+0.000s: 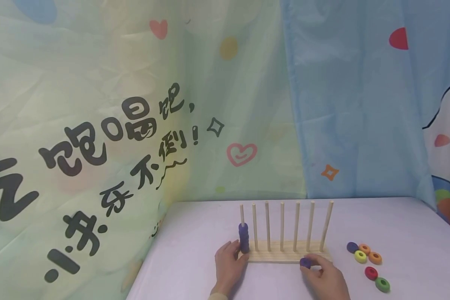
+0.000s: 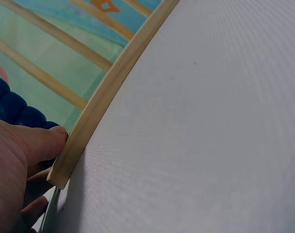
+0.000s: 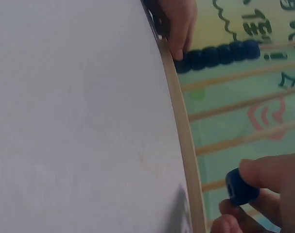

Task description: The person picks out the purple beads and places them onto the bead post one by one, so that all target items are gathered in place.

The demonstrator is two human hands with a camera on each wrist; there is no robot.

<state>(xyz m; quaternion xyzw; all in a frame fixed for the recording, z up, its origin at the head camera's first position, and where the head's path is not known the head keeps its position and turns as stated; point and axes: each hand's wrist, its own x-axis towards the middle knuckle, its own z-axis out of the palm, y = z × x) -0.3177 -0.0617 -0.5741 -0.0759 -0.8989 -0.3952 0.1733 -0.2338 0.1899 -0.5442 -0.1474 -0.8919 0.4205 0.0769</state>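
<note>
A wooden peg rack (image 1: 273,257) with a row of upright pegs stands on the table. Several dark blue beads (image 1: 243,238) are stacked on its leftmost peg, whose top sticks out bare. My left hand (image 1: 228,262) grips the left end of the base; in the left wrist view its thumb (image 2: 47,144) lies by the lowest bead. My right hand (image 1: 325,277) pinches one dark blue bead (image 1: 305,262) between thumb and fingers, in front of the base's right part. In the right wrist view this held bead (image 3: 241,187) shows its hole on one side.
Loose beads lie on the table to the right of the rack: a dark blue one (image 1: 352,248), a yellow one (image 1: 360,256), two orange ones (image 1: 375,258), a red one (image 1: 371,273) and a green one (image 1: 383,285). A printed curtain (image 1: 240,96) hangs behind the table.
</note>
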